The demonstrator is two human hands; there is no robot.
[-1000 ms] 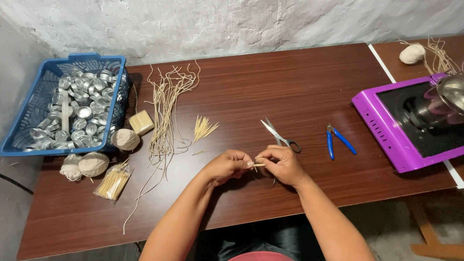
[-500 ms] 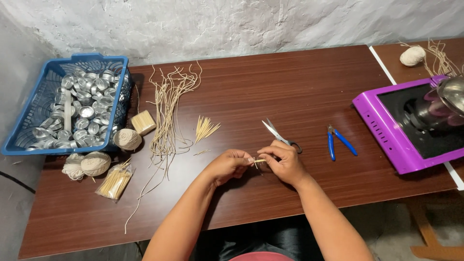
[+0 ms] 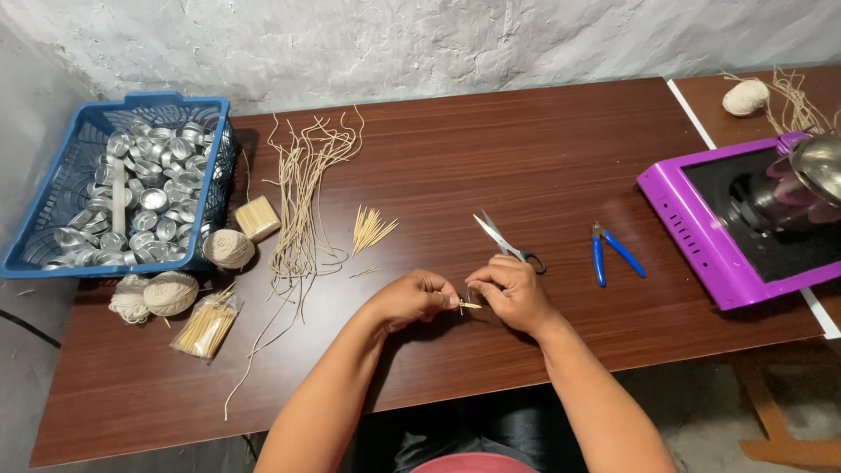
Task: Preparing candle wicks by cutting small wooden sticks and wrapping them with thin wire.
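Wooden toothpick [image 3: 467,305], near the table's [image 3: 526,149] front edge, is pinched between fingers of the left hand [image 3: 410,298] and right hand [image 3: 512,293]; light, stiff, probably snappable, best gripped near its ends.

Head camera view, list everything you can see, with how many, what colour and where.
table: one, dark brown, fills the view
basket: one, blue, far left
metal cups: many, silver, in the basket
string balls: four, cream, three by the basket, one far right
toothpick packs: two, pale wood, near the basket
cord strands: a loose bundle, tan, left of centre
loose sticks: small fan, pale, centre
scissors: one, grey, centre
pliers: one, blue handles, right of the scissors
cooktop: one, purple, right edge
pot: one, metal, on the cooktop
left hand: fingers pinching a small stick
right hand: fingers on the same stick
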